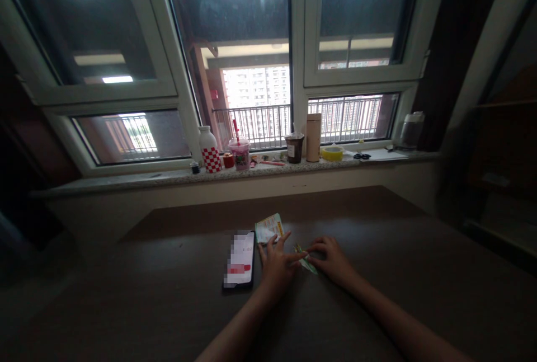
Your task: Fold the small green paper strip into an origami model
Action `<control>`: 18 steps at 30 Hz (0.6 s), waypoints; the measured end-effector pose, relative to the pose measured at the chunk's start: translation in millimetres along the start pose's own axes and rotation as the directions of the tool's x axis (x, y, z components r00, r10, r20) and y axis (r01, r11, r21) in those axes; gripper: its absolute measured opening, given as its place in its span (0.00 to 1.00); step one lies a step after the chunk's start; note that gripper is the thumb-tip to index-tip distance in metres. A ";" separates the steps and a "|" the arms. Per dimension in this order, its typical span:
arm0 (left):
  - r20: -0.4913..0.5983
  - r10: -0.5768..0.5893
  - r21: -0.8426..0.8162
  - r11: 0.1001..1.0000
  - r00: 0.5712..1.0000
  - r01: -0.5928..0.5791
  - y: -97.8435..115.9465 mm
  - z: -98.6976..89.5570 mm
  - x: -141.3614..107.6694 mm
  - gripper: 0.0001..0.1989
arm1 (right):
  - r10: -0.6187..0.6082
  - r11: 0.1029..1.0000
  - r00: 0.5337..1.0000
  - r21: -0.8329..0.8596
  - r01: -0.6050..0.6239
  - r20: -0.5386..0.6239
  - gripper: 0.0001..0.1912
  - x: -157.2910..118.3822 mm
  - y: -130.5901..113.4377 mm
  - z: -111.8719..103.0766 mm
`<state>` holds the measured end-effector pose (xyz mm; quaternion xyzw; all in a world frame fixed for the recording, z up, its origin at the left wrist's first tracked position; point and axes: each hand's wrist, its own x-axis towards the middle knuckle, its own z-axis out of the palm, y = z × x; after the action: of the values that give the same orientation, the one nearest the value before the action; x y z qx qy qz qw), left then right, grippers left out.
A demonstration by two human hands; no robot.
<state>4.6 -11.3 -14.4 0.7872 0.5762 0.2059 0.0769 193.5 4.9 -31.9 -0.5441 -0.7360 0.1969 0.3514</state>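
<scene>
A small strip of green and yellow printed paper (309, 266) lies low over the brown table between my two hands. My left hand (277, 267) has its index finger stretched across the strip. Its thumb is partly hidden below, pinching the near side, and its other fingers fan out toward a printed sheet of paper (268, 226). My right hand (333, 260) has thumb and fingertips closed on the strip's right edge. The strip's exact folds are too small to make out. Left of my left hand lies a phone (240, 258) with its screen lit.
The brown table (168, 306) extends to a window wall. Along the stone sill (176, 176) stand a checkered bottle (211, 152), a pink drink cup (240, 155), a dark cup (294, 148), a tan flask (313, 138), yellow tape (332, 154) and scissors (361, 156).
</scene>
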 end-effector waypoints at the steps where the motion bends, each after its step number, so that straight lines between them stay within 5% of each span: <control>1: -0.006 -0.001 -0.013 1.000 1.000 0.001 0.8 -1.3 0.2 0.20 | 0.003 1.000 1.000 0.009 -0.003 -0.004 0.08 0.1 0.2 -0.1; 9: -0.166 -0.079 -0.186 0.981 0.983 0.048 2.6 -5.2 1.6 0.18 | -0.020 0.996 0.999 0.089 0.024 -0.048 0.05 1.7 2.7 -0.4; 18: -0.113 -0.118 -0.326 0.942 0.987 0.076 2.4 -2.8 3.9 0.06 | -0.070 0.985 0.997 0.153 0.074 -0.030 0.07 2.0 3.0 -1.6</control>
<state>6.5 -8.8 -10.1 0.7197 0.5769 0.3439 0.1761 196.3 7.6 -32.3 -0.4906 -0.7335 0.2336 0.4082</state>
